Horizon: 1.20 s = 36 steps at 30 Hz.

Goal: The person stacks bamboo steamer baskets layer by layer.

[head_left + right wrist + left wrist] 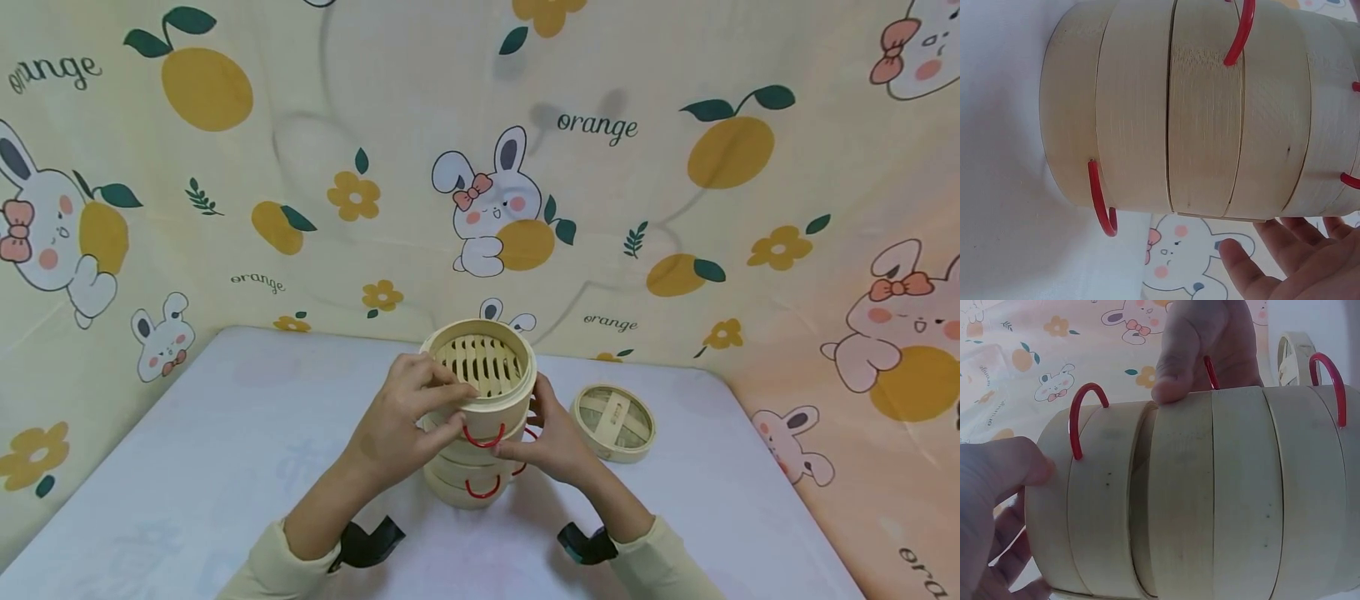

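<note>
Round bamboo steamer baskets [468, 473] with red loop handles stand stacked upright on the table. The top basket [510, 400] has a slatted floor and no lid on it. In the left wrist view, a wedge-shaped gap shows between this top basket and the middle basket [1182, 500]. My left hand [408, 417] grips the top basket from the left, fingers over its rim and thumb on its outer wall. From the right, my right hand [551, 437] curves round the stack, its thumb at the middle basket's upper edge. Its fingers [1285, 244] lie along the side, partly hidden in the head view.
A round woven bamboo lid [615, 422] lies on the table right of the stack, close to my right hand. The white-covered table [262, 442] meets a printed cloth backdrop [405, 108] behind. Black straps [367, 543] are around both wrists.
</note>
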### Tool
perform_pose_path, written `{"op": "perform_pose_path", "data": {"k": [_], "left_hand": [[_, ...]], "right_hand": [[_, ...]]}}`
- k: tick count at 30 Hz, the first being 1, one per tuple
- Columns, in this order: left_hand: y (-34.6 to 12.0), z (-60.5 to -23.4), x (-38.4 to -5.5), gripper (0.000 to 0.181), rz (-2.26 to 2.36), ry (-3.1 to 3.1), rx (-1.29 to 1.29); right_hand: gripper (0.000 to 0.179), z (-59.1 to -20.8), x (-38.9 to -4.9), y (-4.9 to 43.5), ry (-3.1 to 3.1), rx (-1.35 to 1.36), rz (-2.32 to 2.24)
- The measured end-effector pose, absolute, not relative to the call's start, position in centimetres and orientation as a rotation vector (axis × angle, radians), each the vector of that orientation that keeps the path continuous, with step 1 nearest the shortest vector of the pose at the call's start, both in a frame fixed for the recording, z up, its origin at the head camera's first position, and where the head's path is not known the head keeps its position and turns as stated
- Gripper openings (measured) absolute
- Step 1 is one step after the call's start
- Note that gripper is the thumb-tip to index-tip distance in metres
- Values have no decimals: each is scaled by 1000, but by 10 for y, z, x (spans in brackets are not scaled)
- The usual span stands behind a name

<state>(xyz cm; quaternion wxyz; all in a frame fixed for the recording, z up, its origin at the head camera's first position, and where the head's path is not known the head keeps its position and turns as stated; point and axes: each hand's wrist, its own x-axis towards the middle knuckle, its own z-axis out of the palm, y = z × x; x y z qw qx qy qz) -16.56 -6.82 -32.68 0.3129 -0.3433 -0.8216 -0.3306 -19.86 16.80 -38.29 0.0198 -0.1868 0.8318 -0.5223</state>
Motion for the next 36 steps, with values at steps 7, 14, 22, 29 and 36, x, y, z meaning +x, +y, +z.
{"op": "perform_pose_path", "data": {"k": [7,14,22,29,36], "left_hand": [[-67,-329,-166,24,-876,-2167,-904],[-66,-331,-165,23,-880,-2158,-922],[-66,-334,-166,25,-881,-2166,-910],[-65,-335,-166,24,-881,-2174,-894],[-64,-336,-165,25,-883,-2168,-890]], "right_hand": [[107,-385,-200,167,2589,-574,-1611],[104,-384,-200,168,2611,-582,-1594],[105,-384,-199,167,2615,-559,-1597],[103,-385,-199,167,2627,-597,-1598],[101,-385,-198,167,2649,-598,-1588]]}}
